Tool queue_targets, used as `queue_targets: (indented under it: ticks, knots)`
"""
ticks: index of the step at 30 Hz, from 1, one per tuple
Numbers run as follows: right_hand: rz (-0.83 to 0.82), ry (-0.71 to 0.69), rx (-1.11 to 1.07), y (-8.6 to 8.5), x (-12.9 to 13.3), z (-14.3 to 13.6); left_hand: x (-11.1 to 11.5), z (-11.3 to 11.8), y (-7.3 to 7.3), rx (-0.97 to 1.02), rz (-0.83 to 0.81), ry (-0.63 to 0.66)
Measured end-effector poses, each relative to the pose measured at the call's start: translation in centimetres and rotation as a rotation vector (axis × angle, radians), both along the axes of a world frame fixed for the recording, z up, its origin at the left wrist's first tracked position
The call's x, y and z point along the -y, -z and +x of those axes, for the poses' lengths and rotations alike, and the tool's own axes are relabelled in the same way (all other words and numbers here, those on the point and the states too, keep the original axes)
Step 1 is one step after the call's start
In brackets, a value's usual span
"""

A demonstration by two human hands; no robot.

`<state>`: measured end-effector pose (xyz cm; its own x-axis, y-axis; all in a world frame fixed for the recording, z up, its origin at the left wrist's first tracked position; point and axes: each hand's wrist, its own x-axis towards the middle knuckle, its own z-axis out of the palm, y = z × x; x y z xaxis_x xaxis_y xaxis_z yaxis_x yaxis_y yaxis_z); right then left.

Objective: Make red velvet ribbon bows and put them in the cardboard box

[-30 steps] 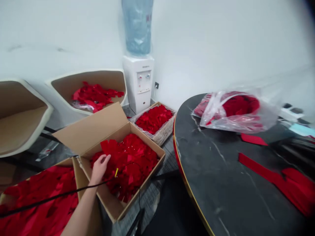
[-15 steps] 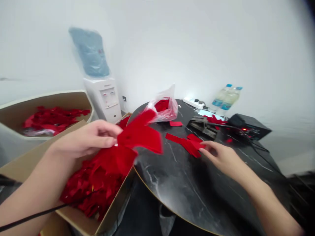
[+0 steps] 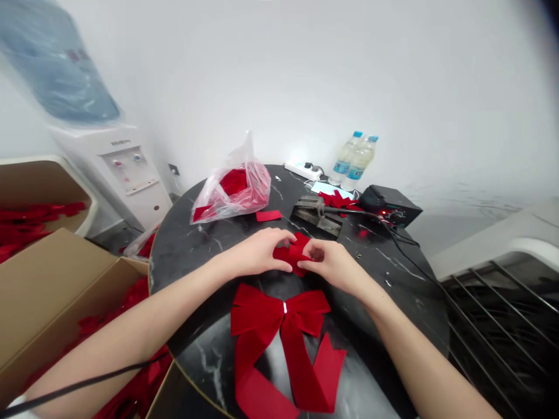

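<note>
A red velvet ribbon piece [image 3: 292,254] lies on the dark round table [image 3: 196,244] between my two hands. My left hand [image 3: 264,253] curls around its left side, with thumb and forefinger on the ribbon. From the right, my right hand [image 3: 329,262] pinches the same piece between thumb and fingers. My fingers cover part of it. Nearer to me, a red velvet bow [image 3: 301,308] lies flat, tied at its middle with a white strip, its tails folded toward the front edge.
Behind my hands stand a black metal device [image 3: 317,215], a plastic bag of red ribbon [image 3: 257,186], a power strip [image 3: 301,170] and water bottles [image 3: 358,163]. A black box with a red light [image 3: 388,203] sits right. A carton [image 3: 56,285] of red pieces adjoins the table's left.
My left hand has let go of the red bow it held over the carton and moved to the ribbon piece by my right hand. The bow now lies on the table. The view has turned right.
</note>
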<state>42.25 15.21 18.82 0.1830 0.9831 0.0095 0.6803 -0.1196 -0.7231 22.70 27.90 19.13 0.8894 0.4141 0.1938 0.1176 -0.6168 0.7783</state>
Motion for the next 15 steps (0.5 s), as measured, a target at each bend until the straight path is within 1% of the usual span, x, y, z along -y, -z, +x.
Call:
queue_targets:
  ticks: [2, 4, 6, 8, 10, 11, 13, 14, 15]
  knots:
    - [0.034, 0.004, -0.078, -0.3, 0.1, 0.2, -0.6, 1.0, 0.2, 0.019, -0.044, 0.045]
    - [0.074, 0.021, -0.155, -0.6, 0.3, 0.4, -0.4, 1.4, 0.3, 0.050, -0.104, 0.025]
    - [0.108, 0.041, -0.241, -1.0, 0.6, 0.4, 0.1, 1.2, 0.3, 0.074, -0.172, -0.035]
    - [0.133, 0.069, -0.320, -1.4, 1.0, 0.3, 0.6, 0.7, 0.1, 0.059, -0.240, -0.065]
    - [0.173, 0.099, -0.398, -1.6, 1.3, 0.0, 0.9, 0.3, -0.2, 0.078, -0.384, -0.072]
    - [0.223, 0.112, -0.438, -1.7, 1.5, -0.2, 1.1, 0.1, -0.4, 0.113, -0.467, -0.075]
    - [0.384, 0.102, -0.473, -1.7, 1.7, -0.6, 1.3, 0.0, -0.8, 0.208, -0.593, -0.092]
    - [0.476, 0.077, -0.460, -1.7, 1.8, -0.7, 1.4, -0.1, -1.0, 0.256, -0.608, -0.106]
    - [0.556, 0.042, -0.434, -1.6, 1.8, -0.9, 1.5, -0.1, -1.1, 0.293, -0.584, -0.121]
